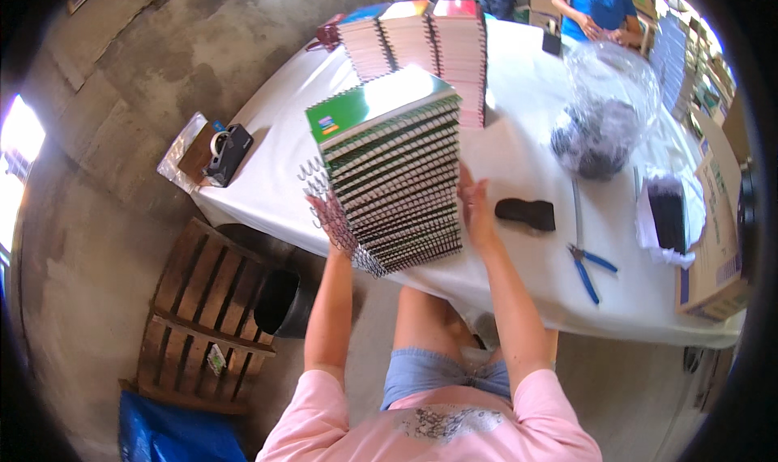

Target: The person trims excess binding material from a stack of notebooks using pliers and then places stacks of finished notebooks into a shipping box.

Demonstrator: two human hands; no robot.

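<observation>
A tall stack of spiral notebooks (397, 170) with a green cover on top is held up between my two hands, over the near edge of the table. My left hand (331, 220) presses on the stack's left side, where loose wire coils stick out and partly hide the fingers. Against the right side rests my right hand (476, 207), its thumb showing and its other fingers mostly behind the stack. To the right of that hand lie a black curved object (525, 214) and blue-handled pliers (590, 269).
More notebook stacks (462, 57) stand behind. A black tape dispenser (229, 156) sits at the table's left. On the right are a clear plastic bag (601, 130) with dark contents and a cardboard box (717, 227). A wooden pallet (203, 316) lies below left. Another person (598, 8) stands at the back.
</observation>
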